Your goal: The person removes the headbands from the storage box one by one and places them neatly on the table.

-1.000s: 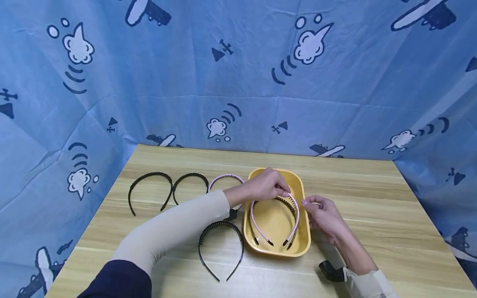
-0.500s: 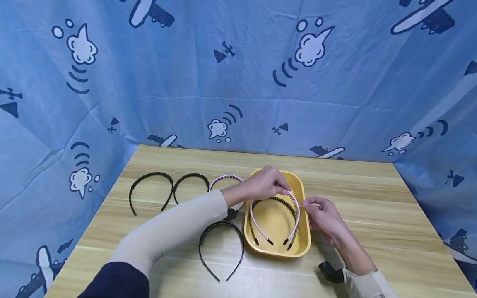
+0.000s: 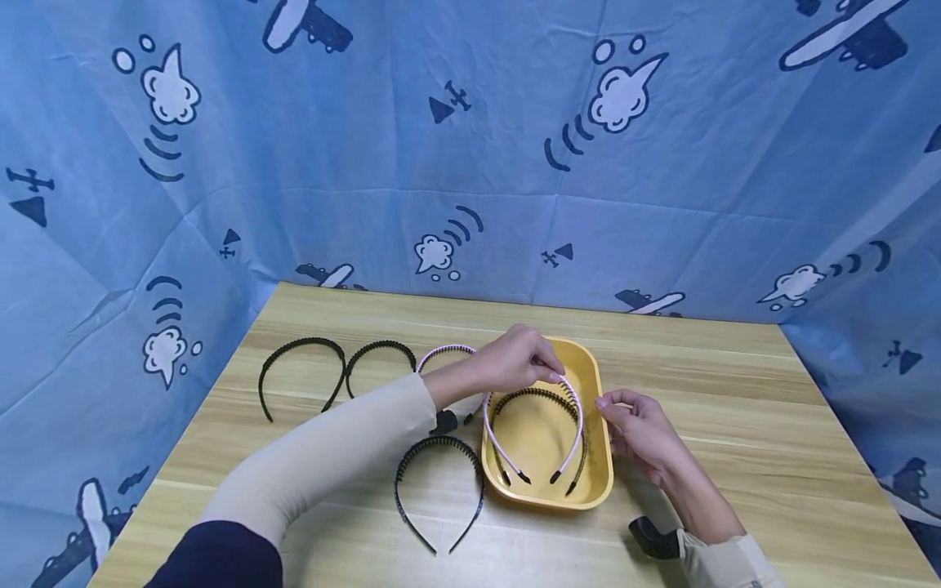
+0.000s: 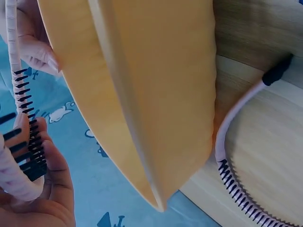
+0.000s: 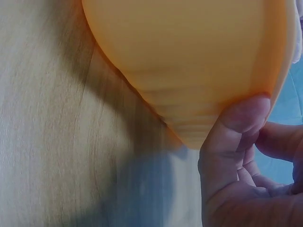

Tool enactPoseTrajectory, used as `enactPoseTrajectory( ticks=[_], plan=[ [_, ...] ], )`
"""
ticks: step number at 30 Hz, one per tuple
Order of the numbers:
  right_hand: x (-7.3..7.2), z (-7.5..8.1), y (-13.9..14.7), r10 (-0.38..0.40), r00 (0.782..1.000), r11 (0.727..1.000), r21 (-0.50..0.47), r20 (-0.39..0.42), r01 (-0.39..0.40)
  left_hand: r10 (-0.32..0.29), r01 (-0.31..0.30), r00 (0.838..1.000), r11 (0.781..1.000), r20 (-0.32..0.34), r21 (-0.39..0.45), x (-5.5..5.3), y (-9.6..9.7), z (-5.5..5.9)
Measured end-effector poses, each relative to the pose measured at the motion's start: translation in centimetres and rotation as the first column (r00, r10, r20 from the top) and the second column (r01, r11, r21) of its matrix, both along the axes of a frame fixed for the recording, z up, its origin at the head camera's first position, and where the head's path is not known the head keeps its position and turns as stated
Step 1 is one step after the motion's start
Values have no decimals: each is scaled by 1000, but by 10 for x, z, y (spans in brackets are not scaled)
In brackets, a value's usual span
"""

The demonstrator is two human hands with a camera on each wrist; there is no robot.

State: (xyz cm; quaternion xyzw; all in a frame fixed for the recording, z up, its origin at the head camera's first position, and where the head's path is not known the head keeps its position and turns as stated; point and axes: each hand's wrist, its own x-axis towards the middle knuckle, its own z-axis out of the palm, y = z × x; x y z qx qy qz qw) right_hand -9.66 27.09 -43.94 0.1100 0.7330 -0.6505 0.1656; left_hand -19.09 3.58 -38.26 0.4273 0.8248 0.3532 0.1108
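In the head view, my left hand point(image 3: 520, 359) pinches the top of a pink headband point(image 3: 578, 429) with black teeth and black tips. It is held over a yellow tray point(image 3: 540, 445), and a brown headband point(image 3: 535, 392) lies inside that tray. The left wrist view shows the fingers point(image 4: 56, 170) curled round the toothed part of the pink band. My right hand point(image 3: 639, 429) is at the tray's right side. In the right wrist view, its thumb and finger point(image 5: 246, 113) pinch the rim of the yellow tray point(image 5: 189, 56).
Along the back left of the wooden table lie a black headband point(image 3: 305, 340), a smaller black headband point(image 3: 381, 345) and another pink headband point(image 3: 448, 349), partly hidden by my left arm. A dark headband point(image 3: 439, 440) lies left of the tray. Blue printed cloth point(image 3: 500, 163) hangs behind.
My left hand has shifted slightly left with the pink headband, whose tips now sit further left over the tray. The right hand keeps its hold on the rim.
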Motion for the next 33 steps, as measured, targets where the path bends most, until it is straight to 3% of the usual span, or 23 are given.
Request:
enactPoseTrajectory(
  ticks=[11, 33],
  plan=[
    [0, 2, -5, -9, 1000, 999, 31, -15, 10, 27, -27, 999, 1000, -31, 7, 0, -25, 7],
    [0, 2, -4, -7, 1000, 999, 38, -6, 7, 66, -66, 998, 998, 16, 20, 5, -70, -2]
  ],
)
